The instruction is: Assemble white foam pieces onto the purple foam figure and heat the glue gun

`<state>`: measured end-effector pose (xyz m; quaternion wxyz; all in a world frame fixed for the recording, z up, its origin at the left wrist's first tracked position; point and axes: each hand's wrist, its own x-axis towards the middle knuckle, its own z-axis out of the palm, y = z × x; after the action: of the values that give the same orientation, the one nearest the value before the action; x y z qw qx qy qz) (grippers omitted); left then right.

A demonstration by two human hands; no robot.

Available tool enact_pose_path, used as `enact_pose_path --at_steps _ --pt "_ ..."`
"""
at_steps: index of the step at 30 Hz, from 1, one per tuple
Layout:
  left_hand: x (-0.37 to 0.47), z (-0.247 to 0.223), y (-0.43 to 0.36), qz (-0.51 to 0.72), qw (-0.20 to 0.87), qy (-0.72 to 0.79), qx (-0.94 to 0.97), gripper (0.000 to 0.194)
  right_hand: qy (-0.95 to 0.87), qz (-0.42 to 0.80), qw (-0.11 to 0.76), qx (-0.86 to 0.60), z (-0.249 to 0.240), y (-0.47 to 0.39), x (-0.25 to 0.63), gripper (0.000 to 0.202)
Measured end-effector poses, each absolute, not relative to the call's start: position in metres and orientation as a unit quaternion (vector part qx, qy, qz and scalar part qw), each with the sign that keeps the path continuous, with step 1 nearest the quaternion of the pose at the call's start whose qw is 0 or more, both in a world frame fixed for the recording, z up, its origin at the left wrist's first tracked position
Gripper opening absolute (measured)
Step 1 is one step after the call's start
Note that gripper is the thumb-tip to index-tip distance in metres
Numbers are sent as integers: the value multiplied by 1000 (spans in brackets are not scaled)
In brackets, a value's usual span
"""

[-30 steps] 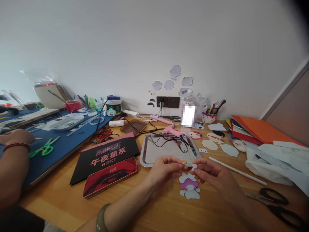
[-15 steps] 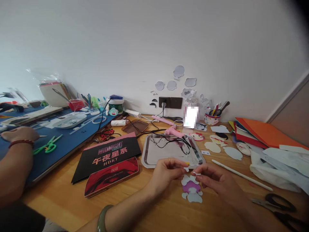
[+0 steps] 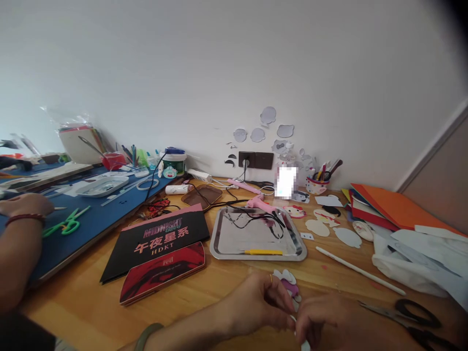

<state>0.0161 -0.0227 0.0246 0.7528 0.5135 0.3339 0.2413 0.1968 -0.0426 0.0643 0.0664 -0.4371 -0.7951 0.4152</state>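
My left hand is closed at the fingertips, pinching a small white cut-out piece near the table's front edge. Close against it is my right hand, fingers curled, with a white bit showing below them. Whether these two bits are one piece is unclear. Just beyond my fingers lies a white and purple layered cut-out figure on the wooden table, its lower part hidden by my hands. Black-handled scissors rest right of my right hand.
A metal tray holding a yellow-handled tool and cables stands ahead. A pink glue gun lies at its far edge. Left are a black box and a red box. Another person's hand is at the far left.
Both hands have come down and nearer to me, drawing together, away from the white and purple figure. The view has shifted slightly, and the yellow-handled tool on the tray now shows fully.
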Motion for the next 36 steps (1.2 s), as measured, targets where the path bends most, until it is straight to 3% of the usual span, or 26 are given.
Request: enact_pose_path --at_steps 9,27,36 --pt "13 39 -28 209 722 348 560 21 -735 451 57 -503 78 -48 187 14" --pt "11 37 -25 209 755 331 526 29 -685 483 244 -487 55 -56 178 13" --pt "12 30 -21 225 749 359 509 31 -678 445 257 -525 50 -52 177 3"
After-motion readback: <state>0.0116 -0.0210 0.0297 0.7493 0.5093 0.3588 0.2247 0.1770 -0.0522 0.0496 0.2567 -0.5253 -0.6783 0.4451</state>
